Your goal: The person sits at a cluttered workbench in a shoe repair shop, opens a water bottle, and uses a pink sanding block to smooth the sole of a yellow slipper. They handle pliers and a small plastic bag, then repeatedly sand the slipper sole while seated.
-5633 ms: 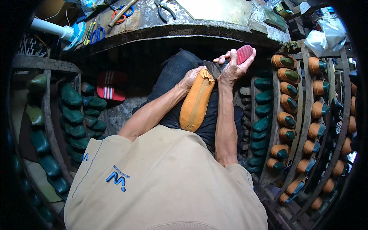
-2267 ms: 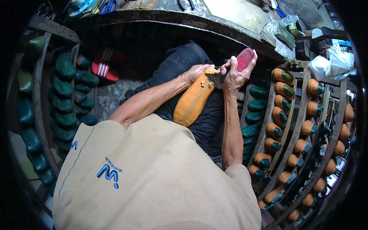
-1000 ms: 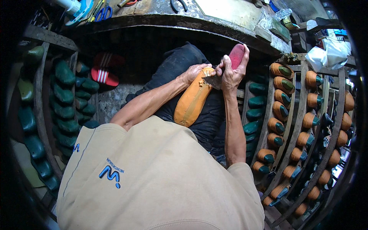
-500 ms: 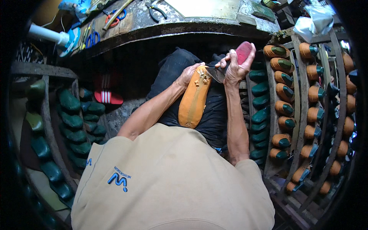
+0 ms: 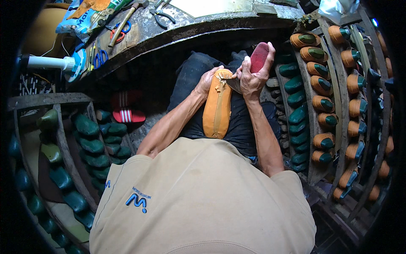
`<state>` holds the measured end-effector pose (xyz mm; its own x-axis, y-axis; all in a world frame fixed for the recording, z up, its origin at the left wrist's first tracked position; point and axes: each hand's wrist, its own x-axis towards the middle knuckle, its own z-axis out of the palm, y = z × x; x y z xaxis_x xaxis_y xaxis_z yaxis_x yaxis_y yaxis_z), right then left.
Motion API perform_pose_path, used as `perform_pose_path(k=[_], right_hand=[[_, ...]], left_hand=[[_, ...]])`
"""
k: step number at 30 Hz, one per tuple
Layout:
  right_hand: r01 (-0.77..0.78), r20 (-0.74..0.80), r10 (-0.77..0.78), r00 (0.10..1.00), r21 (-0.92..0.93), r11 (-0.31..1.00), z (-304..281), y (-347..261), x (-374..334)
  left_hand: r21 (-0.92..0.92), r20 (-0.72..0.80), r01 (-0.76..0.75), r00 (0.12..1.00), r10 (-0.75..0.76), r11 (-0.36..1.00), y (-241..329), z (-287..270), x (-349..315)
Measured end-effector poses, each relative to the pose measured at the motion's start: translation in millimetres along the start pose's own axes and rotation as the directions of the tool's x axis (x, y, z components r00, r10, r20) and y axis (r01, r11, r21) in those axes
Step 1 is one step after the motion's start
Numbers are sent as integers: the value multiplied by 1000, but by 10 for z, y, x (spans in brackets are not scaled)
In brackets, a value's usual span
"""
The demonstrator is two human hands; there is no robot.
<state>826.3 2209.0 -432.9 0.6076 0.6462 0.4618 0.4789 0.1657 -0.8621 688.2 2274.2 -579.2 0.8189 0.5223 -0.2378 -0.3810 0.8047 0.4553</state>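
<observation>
An orange leather shoe upper on a last (image 5: 216, 111) lies sole side up across my lap, toe end away from me. My left hand (image 5: 207, 80) is closed around the far left side of that end. Curled leather shavings (image 5: 220, 86) cling to the gathered leather there. In my right hand (image 5: 253, 82) is a dark-bladed knife (image 5: 234, 85), its tip against the far end of the upper. A red, textured oval piece (image 5: 259, 57) sticks up from the same hand, between thumb and fingers; whether it joins the knife is hidden.
Ahead stands a worn workbench (image 5: 139, 40) with pliers (image 5: 163, 19), a hammer (image 5: 122, 25) and blue-handled scissors (image 5: 100, 58). Wooden racks (image 5: 340, 97) of orange uppers on green lasts rise at right; another rack (image 5: 55, 99) holds green lasts (image 5: 88, 125) at left. Red sandals (image 5: 129, 115) lie on the floor.
The knife and my right hand have shifted slightly, the blade now meeting the gathered leather at the far end. The whole view has turned a little.
</observation>
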Motion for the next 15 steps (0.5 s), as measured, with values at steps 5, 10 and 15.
perform_pose_path(k=[5, 10, 15], right_hand=[[-191, -21, 200, 980, 215, 958, -77, -111, -156], [-536, 204, 496, 844, 329, 777, -400, -287, -217], [-345, 40, 357, 933, 383, 857, -589, -290, 74]], left_hand=[[84, -79, 34, 997, -27, 996, 88, 191, -63], [-29, 158, 101, 983, -96, 994, 300, 411, -160], [586, -117, 12, 991, 70, 810, 502, 648, -428]])
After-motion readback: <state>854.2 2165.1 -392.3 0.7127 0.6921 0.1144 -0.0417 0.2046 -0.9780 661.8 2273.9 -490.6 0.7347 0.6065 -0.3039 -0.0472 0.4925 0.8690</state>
